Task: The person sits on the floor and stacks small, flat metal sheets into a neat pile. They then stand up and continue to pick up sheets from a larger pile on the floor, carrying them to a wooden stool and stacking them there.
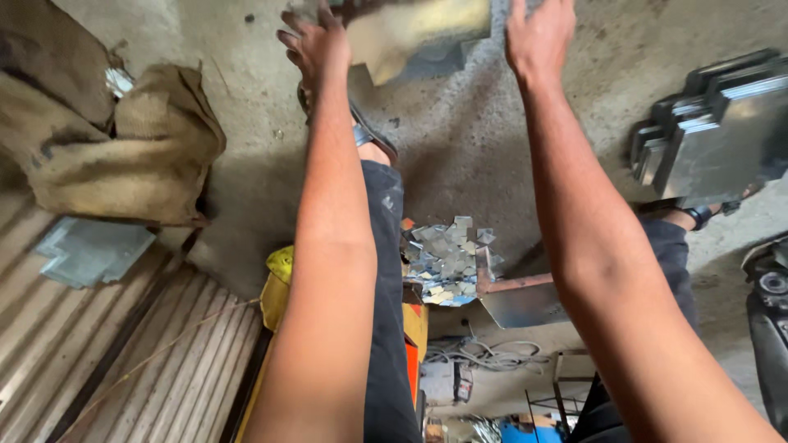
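Both my arms reach forward toward the top of the view. My left hand grips the left edge of a thin shiny metal sheet. My right hand rests on the sheet's right edge, fingers partly cut off by the frame. The sheet hangs above the concrete floor. Below my arms, between my legs, lies a pile of small square metal offcuts.
A stack of cut metal plates sits at the right. Burlap sacks lie at the left beside corrugated sheeting with flat metal pieces on it. A rusty angled bracket and tangled cable lie below the offcuts.
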